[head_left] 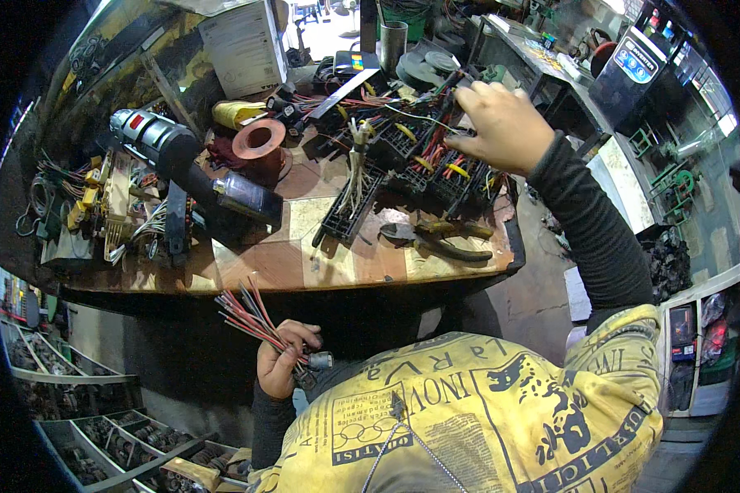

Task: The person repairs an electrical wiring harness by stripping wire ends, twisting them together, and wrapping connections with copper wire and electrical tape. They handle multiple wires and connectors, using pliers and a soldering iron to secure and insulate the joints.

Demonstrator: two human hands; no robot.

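In front of my body, below the table edge, my left hand (279, 361) is closed around a bundle of wires (253, 319), mostly red, with dark and pale ones among them. A grey plug connector (321, 360) shows at the lower end of the bundle. My right hand (506, 127) reaches over the table's right side with curled fingers, above black racks (395, 148) full of coloured wires. A thin white wire (423, 120) runs toward its fingertips. What those fingers hold, if anything, cannot be made out. Cutting pliers (444, 237) lie near the front edge.
A cordless power tool (160, 140) rests on the table's left, beside a copper-coloured spool (259, 140). More wires and yellow connectors (90, 189) lie farther left. A white box (242, 53) and metal cup (393, 45) stand behind. Divided shelves (115, 444) are at lower left.
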